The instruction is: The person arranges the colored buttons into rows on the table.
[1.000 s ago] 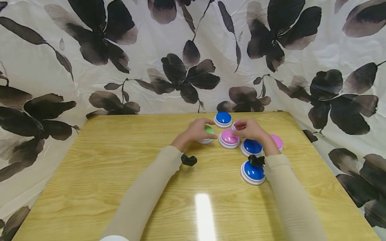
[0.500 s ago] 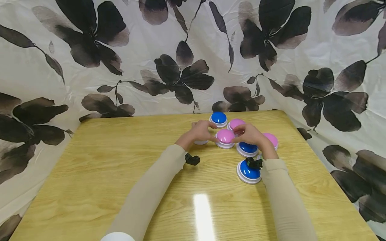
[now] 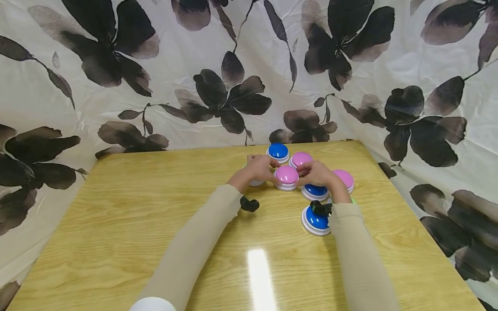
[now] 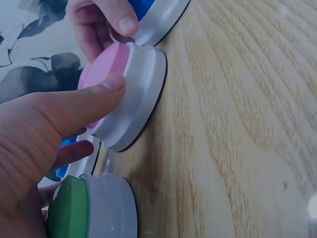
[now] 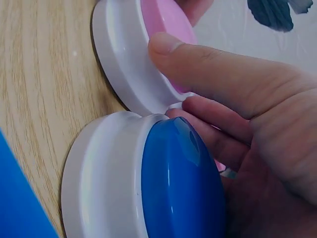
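A pink push button (image 3: 286, 174) with a white base sits between my two hands. My left hand (image 3: 260, 167) holds it from the left, thumb (image 4: 106, 91) against its side by the pink dome. From the right, my right hand (image 3: 317, 173) grips the same button, its thumb (image 5: 171, 49) over the white rim and other fingers behind. A green button (image 4: 69, 208) stands beside my left hand, mostly covered by it in the head view. Right beside my right hand is a blue button (image 5: 183, 173), partly hidden under that hand in the head view.
Behind stand a blue button (image 3: 278, 151) and another pink button (image 3: 301, 159). A third pink button (image 3: 344, 179) lies to the right, and a blue one (image 3: 317, 218) sits nearer, by the right wrist. The wooden table (image 3: 155, 216) meets a floral cloth (image 3: 210, 52) at the back.
My left hand has moved from the green button to the pink one. My right hand has closed in on that pink button from the right. The head view has shifted slightly.
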`<action>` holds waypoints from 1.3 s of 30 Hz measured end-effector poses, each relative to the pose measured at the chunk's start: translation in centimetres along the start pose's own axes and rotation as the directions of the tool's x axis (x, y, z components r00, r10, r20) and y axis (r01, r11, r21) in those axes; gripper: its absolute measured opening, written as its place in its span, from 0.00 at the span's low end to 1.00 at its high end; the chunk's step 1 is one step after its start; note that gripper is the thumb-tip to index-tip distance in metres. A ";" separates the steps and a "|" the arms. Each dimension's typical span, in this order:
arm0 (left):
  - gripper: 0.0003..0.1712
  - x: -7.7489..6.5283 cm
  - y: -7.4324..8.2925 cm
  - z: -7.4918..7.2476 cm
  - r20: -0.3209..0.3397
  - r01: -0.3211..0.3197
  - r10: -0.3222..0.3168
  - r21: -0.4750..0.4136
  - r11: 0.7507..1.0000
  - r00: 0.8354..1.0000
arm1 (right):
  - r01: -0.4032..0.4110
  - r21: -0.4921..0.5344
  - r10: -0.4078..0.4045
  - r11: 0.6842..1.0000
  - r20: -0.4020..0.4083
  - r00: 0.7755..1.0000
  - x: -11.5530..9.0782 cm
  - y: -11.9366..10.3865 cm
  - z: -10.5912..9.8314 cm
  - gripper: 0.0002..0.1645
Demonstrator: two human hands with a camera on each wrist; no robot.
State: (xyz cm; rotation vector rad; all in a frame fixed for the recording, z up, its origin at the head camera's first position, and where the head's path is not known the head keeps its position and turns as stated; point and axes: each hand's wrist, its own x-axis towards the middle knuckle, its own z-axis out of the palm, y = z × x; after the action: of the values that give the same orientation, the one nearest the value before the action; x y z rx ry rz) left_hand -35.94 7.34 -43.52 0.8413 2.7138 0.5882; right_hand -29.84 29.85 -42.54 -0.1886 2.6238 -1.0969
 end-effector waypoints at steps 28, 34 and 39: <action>0.34 -1.1 -1.1 0.0 -0.027 -0.083 0.082 -0.079 0.993 0.996 | 0.023 -0.043 -0.026 0.999 -0.076 0.997 0.7 -0.2 1.7 0.41; 0.37 -1.1 -1.3 -0.4 -0.022 -0.089 0.087 -0.132 0.987 0.996 | 0.046 -0.037 -0.050 0.998 -0.091 0.995 0.4 -0.7 1.3 0.43; 0.38 -1.5 -1.3 -1.1 -0.050 -0.135 0.126 -0.247 0.960 0.991 | 0.083 -0.009 -0.084 0.996 -0.106 0.991 0.1 -1.6 0.8 0.39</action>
State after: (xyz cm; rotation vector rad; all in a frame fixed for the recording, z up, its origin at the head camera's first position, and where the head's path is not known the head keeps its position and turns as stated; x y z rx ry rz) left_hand -35.74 5.14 -42.94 0.9540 2.5535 0.9573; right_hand -29.68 28.19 -41.96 -0.2501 2.7350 -1.1585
